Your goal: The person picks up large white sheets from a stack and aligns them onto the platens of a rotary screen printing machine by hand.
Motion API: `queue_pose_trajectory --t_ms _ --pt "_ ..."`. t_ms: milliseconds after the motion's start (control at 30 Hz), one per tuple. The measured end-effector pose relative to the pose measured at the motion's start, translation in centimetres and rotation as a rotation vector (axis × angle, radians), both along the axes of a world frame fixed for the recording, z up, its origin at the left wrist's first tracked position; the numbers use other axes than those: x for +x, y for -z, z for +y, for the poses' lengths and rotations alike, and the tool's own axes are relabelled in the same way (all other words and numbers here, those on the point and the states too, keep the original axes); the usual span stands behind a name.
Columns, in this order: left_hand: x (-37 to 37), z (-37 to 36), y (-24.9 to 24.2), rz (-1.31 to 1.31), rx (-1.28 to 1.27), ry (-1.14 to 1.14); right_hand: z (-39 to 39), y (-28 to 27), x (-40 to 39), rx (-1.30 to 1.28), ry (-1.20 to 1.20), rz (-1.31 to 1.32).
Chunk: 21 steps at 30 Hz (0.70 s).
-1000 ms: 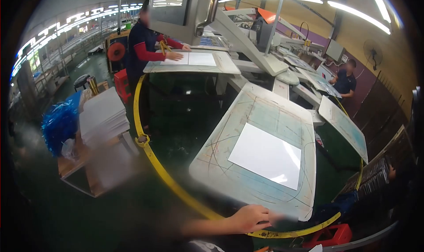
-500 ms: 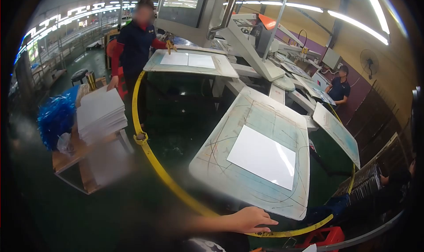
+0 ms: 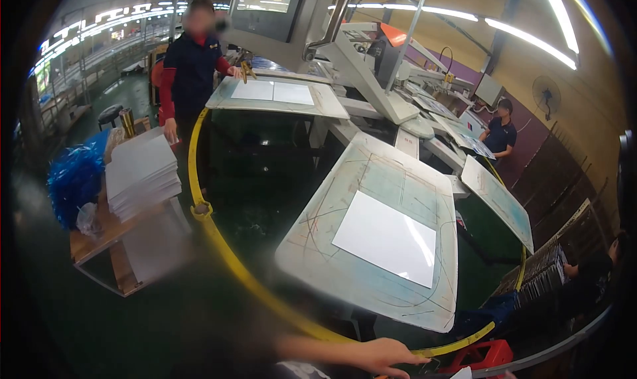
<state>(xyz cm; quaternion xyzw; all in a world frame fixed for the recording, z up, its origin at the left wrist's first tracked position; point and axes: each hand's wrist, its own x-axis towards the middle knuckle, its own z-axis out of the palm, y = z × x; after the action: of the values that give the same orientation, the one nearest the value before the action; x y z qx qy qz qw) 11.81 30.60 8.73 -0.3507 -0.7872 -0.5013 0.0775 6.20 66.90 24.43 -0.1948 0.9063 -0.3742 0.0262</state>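
A caged fan point(image 3: 546, 99) shows against a tan wall point(image 3: 584, 107) below bright strip lights point(image 3: 531, 44), while at left a black stool point(image 3: 110, 115) stands behind a glossy blue bundle point(image 3: 74, 180), apparently shredded plastic, with a crumpled clear bag point(image 3: 87, 218) beside it.

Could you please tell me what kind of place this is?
Probably a printing workshop, perhaps for screen printing. A large machine has flat boards around it, a white sheet lies on the nearest board, and a paper-like stack stands at left.
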Motion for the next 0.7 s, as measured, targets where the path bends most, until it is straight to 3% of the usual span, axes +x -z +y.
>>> queue_pose_trajectory --t_ms 33,67,100,133,167,200,300,367,400,467,533,600,700 --pt "0.4 0.9 -0.9 -0.045 0.067 0.052 -3.9 -1.5 -0.4 0.123 -0.265 0.291" --pt "0.5 1.6 -1.3 -0.09 0.136 0.102 -6.2 -2.6 -1.0 0.209 -0.37 0.329" --pt "0.2 3.0 0.7 0.077 0.245 0.002 -8.6 -2.1 -1.5 0.014 -0.476 0.458" --pt "-0.3 3.6 1.2 0.026 0.322 0.027 -11.0 -2.7 -1.4 -0.063 -0.551 0.434" --pt "-0.8 4.1 1.5 -0.025 0.398 0.052 -14.1 -4.9 0.0 0.26 -0.475 0.436" --pt "-1.1 4.3 1.8 -0.076 0.472 0.077 -16.1 -4.9 -0.3 0.213 -0.587 0.548" --pt "-1.1 4.1 3.0 -0.026 0.749 -0.087 -19.2 -4.8 -0.2 0.181 -0.605 0.775" --pt "0.6 1.1 1.2 -0.144 0.622 -0.219 -19.7 -4.9 -0.6 0.056 -0.632 0.939" --pt "1.5 -0.4 0.6 -0.2 0.553 -0.28 -18.3 -3.9 -1.1 0.115 -0.516 0.941" --pt "2.3 -2.3 1.2 -0.179 0.661 -0.359 -17.2 -3.1 -1.6 0.169 -0.259 1.066" --pt "2.9 -3.4 1.0 -0.257 0.778 -0.494 -15.3 -0.2 -2.3 0.087 0.067 1.022" --pt "2.8 -4.4 0.7 -0.316 0.927 -0.628 -12.6 3.3 -3.1 0.012 0.226 0.858" --pt "2.2 -6.0 0.8 -0.461 0.932 -0.774 -6.4 11.7 -4.4 -0.122 0.378 0.564"
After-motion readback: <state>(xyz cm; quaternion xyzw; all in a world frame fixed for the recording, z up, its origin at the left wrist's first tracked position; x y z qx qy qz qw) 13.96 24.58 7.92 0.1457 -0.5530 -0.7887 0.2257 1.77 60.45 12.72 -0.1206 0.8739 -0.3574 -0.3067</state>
